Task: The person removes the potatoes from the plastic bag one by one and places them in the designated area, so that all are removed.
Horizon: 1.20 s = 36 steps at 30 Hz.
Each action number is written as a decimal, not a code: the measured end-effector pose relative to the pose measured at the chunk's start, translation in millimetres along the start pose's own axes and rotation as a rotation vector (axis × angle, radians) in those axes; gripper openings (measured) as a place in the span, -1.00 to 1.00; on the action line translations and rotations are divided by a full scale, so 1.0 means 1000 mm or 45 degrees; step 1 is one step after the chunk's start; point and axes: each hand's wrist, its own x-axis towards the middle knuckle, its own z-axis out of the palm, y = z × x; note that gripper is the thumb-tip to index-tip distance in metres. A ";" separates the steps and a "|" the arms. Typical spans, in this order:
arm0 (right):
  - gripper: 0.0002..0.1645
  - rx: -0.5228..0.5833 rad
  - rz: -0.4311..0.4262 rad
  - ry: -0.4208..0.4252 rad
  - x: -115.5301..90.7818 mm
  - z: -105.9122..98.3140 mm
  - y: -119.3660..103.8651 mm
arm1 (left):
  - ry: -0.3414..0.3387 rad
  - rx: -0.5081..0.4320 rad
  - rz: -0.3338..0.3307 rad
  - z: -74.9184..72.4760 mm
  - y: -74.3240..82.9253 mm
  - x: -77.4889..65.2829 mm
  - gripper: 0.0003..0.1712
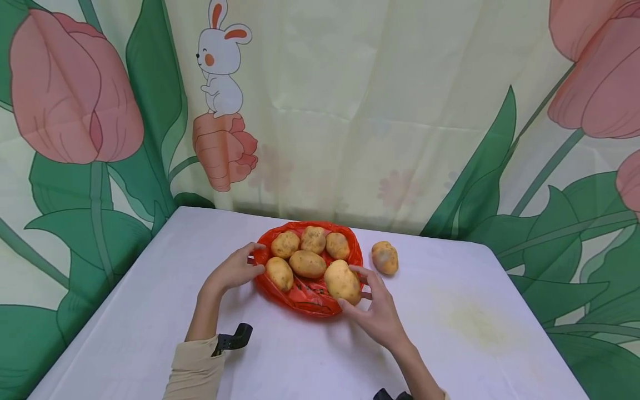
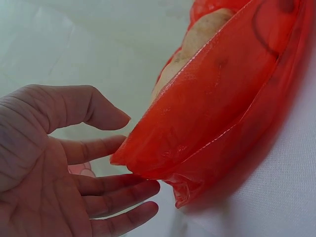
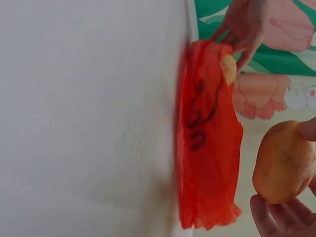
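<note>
My right hand grips a potato between thumb and fingers, over the right front part of a red plastic bag. In the right wrist view, that potato appears beside the bag's wall, higher than its rim. My left hand is at the bag's left edge. Seen from the left wrist, the fingers lie loosely extended against the bag's edge, with the thumb apart from it. Inside the spread bag sit several potatoes, among them an oval one in the middle.
A lone potato lies on the white table, right of the bag. Behind the table hangs a curtain printed with tulips and a rabbit. A yellowish stain marks the cloth at the right.
</note>
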 end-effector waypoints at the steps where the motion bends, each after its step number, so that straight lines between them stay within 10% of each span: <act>1: -0.17 -0.008 0.015 0.014 -0.001 -0.003 0.002 | -0.001 0.003 -0.001 0.000 0.000 0.000 -0.34; 36: -0.10 -0.148 0.415 0.367 -0.002 -0.092 0.076 | -0.011 0.026 -0.008 0.002 0.001 0.001 -0.35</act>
